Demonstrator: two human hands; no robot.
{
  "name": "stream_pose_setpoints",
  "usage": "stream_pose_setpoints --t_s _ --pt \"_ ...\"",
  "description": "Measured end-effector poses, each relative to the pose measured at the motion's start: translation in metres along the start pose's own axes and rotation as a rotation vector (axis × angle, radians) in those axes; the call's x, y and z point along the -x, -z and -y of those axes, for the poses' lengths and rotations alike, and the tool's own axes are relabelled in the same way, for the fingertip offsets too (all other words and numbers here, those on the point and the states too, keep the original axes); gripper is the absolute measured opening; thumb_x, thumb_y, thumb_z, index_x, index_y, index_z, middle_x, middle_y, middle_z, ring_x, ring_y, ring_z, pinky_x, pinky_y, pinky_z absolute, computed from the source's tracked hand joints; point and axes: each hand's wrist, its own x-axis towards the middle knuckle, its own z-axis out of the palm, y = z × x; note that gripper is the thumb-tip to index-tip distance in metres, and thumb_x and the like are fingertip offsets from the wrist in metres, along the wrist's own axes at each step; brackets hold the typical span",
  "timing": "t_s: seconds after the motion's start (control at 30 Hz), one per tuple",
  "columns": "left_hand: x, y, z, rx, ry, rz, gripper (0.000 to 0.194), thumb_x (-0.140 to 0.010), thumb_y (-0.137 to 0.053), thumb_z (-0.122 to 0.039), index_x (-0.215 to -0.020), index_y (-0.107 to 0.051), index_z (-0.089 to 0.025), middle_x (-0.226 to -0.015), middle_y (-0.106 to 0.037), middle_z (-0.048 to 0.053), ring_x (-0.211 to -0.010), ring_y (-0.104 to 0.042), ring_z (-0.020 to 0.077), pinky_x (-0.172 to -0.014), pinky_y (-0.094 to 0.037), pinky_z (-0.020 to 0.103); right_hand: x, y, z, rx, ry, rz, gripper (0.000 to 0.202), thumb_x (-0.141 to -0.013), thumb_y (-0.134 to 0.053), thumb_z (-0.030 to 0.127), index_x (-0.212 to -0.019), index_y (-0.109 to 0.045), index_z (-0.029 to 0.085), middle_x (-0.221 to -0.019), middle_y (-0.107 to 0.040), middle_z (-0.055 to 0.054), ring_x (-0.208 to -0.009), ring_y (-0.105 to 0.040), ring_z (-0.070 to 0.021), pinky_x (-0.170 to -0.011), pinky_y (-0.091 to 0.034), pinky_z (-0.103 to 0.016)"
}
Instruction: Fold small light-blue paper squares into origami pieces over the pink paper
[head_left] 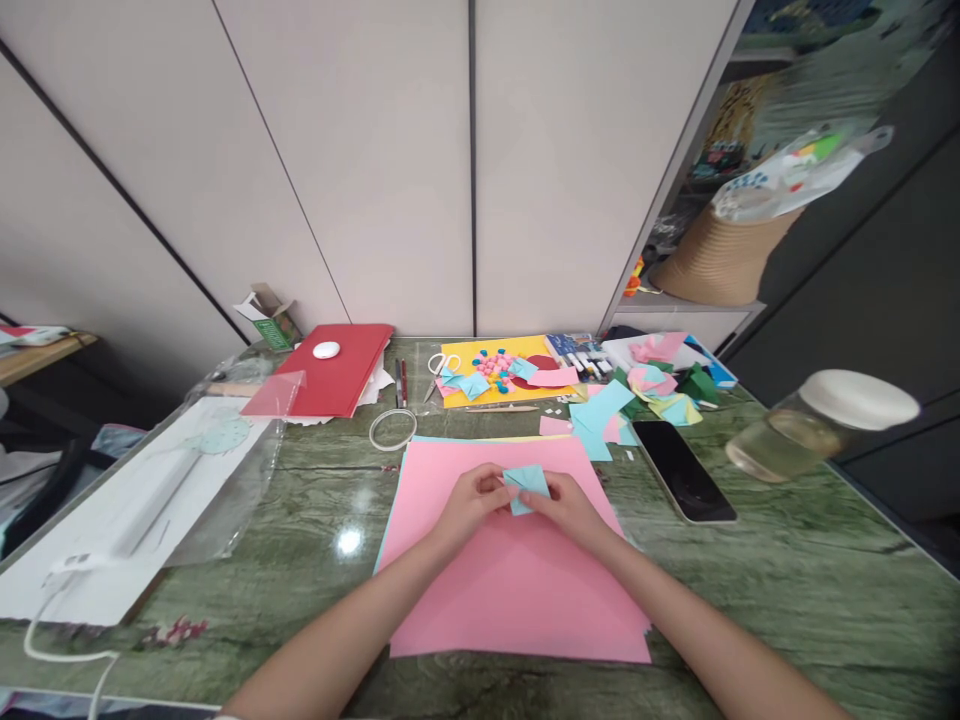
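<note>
A small piece of folded light-blue paper (532, 480) is held between both hands, above a stack of pink paper sheets (510, 590). My left hand (478, 500) pinches its left side, thumb on top. From the other side, my right hand (568, 505) grips the paper with its thumb pressed on the front. Crease lines show on the paper's face. Most of my fingers behind it are hidden. Beyond the stack lies a yellow sheet (457, 398) bearing pink and blue small pieces and more folded blue paper (474, 386).
White-handled scissors (444, 364), pens (401, 383) and a tape ring (393, 429) lie behind the stack. Paper scraps (600, 410), a phone (682, 470) and a lidded jar (795, 430) are at right. A red folder (322, 385) and a plastic sleeve (240, 500) lie left.
</note>
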Motion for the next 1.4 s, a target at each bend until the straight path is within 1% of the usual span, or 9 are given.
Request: stream_pose_setpoints --t_s 0.1,0.2,0.37,0.5,0.63,1.0,1.13,1.27,1.4 --pt "0.0003 -0.0011 0.0007 -0.015 0.007 0.017 0.023 -0.064 -0.069 -0.027 -0.079 -0.059 -0.013 -0.06 -0.054 -0.002 -0.058 -0.05 0.01 -0.057 -0.037 0.021 -0.0005 -0.0002 -0.001 0.012 -0.007 -0.032 0.016 -0.073 -0.057 0.029 -0.07 -0.06 0.014 -0.063 -0.056 0.0 -0.062 -0.047 -0.014 -0.058 -0.036 -0.024" --pt "-0.0002 -0.0011 0.0022 -0.025 0.012 0.024 0.022 -0.064 -0.069 -0.027 -0.078 -0.058 -0.012 -0.06 -0.054 -0.001 -0.057 -0.049 0.0094 -0.055 -0.035 0.021 -0.0004 -0.0001 -0.0001 0.023 -0.009 -0.045 0.017 -0.074 -0.056 0.029 -0.067 -0.058 0.014 -0.061 -0.053 0.001 -0.06 -0.045 -0.013 -0.057 -0.034 -0.024" --pt "-0.0014 0.0004 0.0049 -0.03 0.007 0.04 0.025 -0.065 -0.068 -0.029 -0.079 -0.059 -0.011 -0.064 -0.057 0.001 -0.059 -0.05 0.0105 -0.059 -0.037 0.023 -0.0002 -0.0001 0.0016 0.039 -0.003 -0.048 0.019 -0.075 -0.054 0.031 -0.071 -0.06 0.014 -0.065 -0.056 0.0 -0.064 -0.047 -0.0147 -0.059 -0.035 -0.025" --pt "-0.0014 0.0002 0.0059 -0.032 -0.003 0.043 0.026 -0.064 -0.069 -0.03 -0.078 -0.06 -0.01 -0.066 -0.058 0.003 -0.062 -0.052 0.0123 -0.061 -0.038 0.024 0.0008 -0.0026 0.0 0.061 -0.01 -0.072 0.016 -0.074 -0.054 0.029 -0.071 -0.059 0.014 -0.066 -0.058 -0.001 -0.064 -0.049 -0.0154 -0.059 -0.037 -0.025" --pt "-0.0008 -0.0012 0.0051 -0.035 -0.002 0.031 0.024 -0.063 -0.069 -0.03 -0.075 -0.059 -0.011 -0.064 -0.058 0.002 -0.061 -0.052 0.0126 -0.061 -0.038 0.025 0.0025 -0.0055 -0.0019 0.081 -0.015 -0.1 0.015 -0.076 -0.052 0.028 -0.077 -0.06 0.014 -0.073 -0.06 -0.002 -0.069 -0.051 -0.0168 -0.062 -0.039 -0.026" --pt "0.0006 -0.0029 0.0031 -0.004 0.023 0.011 0.013 -0.064 -0.064 -0.022 -0.073 -0.059 -0.013 -0.062 -0.056 0.0 -0.06 -0.05 0.0115 -0.06 -0.037 0.023 0.0022 -0.0036 -0.0033 0.112 -0.022 -0.118 0.014 -0.075 -0.052 0.024 -0.077 -0.061 0.014 -0.075 -0.062 -0.002 -0.069 -0.052 -0.0169 -0.064 -0.04 -0.027" --pt "0.0001 -0.0031 0.0026 0.002 0.042 0.009 0.017 -0.063 -0.067 -0.024 -0.074 -0.06 -0.012 -0.062 -0.057 0.0 -0.06 -0.05 0.0118 -0.059 -0.036 0.023 0.0027 -0.0047 -0.0049 0.11 -0.024 -0.114 0.015 -0.075 -0.052 0.026 -0.078 -0.061 0.014 -0.075 -0.062 -0.003 -0.07 -0.052 -0.0172 -0.063 -0.04 -0.027" --pt "-0.0003 -0.0029 0.0034 0.018 0.049 0.016 0.022 -0.06 -0.07 -0.027 -0.072 -0.06 -0.012 -0.064 -0.058 0.002 -0.062 -0.052 0.0126 -0.062 -0.038 0.024 0.0033 -0.0051 -0.0043 0.097 -0.016 -0.117 0.016 -0.076 -0.053 0.028 -0.078 -0.06 0.014 -0.074 -0.061 -0.002 -0.069 -0.052 -0.017 -0.062 -0.04 -0.026" --pt "-0.0002 -0.0015 0.0035 0.016 0.05 0.015 0.021 -0.06 -0.07 -0.027 -0.071 -0.061 -0.012 -0.062 -0.057 0.0 -0.059 -0.05 0.0112 -0.061 -0.036 0.024 0.004 -0.0035 -0.0008 0.064 0.014 -0.097 0.019 -0.077 -0.053 0.032 -0.079 -0.06 0.015 -0.075 -0.06 -0.002 -0.071 -0.052 -0.0169 -0.064 -0.04 -0.026"
